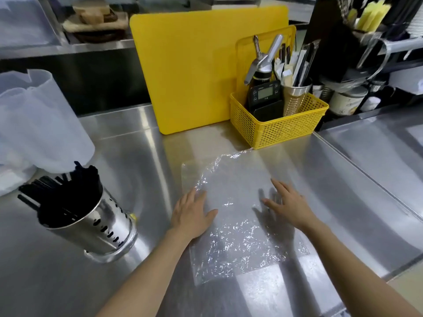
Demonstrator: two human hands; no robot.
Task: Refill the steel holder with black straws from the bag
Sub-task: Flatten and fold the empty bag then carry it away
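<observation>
A clear plastic bag (238, 225) lies flat and crinkled on the steel counter, with no straws visible inside it. My left hand (192, 213) presses flat on its left edge, fingers spread. My right hand (288, 202) rests flat on the bag's right part, fingers apart. The steel holder (100, 227), a perforated cylinder, stands at the left of the counter, apart from both hands. It is packed with black straws (61, 191) that stick out of its top.
A yellow cutting board (194, 72) leans at the back. A yellow basket (279, 124) with a scale, a cream whipper and a utensil cup stands behind the bag. A translucent plastic jug (41, 124) stands behind the holder. A counter seam runs along the right.
</observation>
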